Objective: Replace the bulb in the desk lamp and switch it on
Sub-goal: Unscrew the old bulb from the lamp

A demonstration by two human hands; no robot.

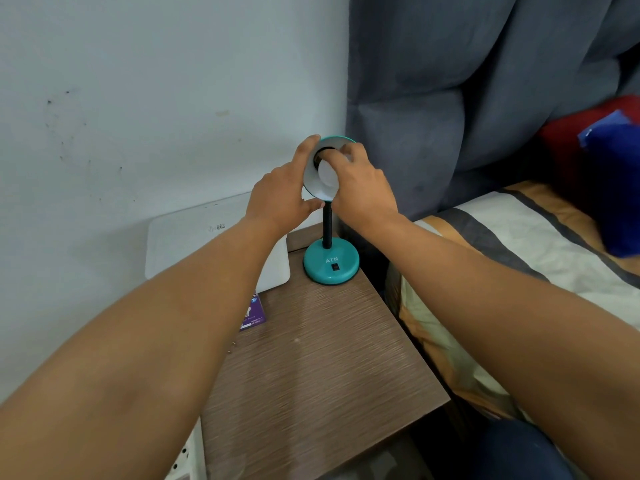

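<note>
Two hands at lamp shade, right hand gripping bulb inside

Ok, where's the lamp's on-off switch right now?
In the head view, the black switch sits on the front of the teal lamp base, just under the ATN lettering, at the back of the wooden table, below both hands.

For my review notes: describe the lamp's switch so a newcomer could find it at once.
Start at the brown bedside table beside the bed. At its far end stands the teal lamp. On its round base, just below the white letters ATN, sits the switch, the only small black rectangle there.
</note>
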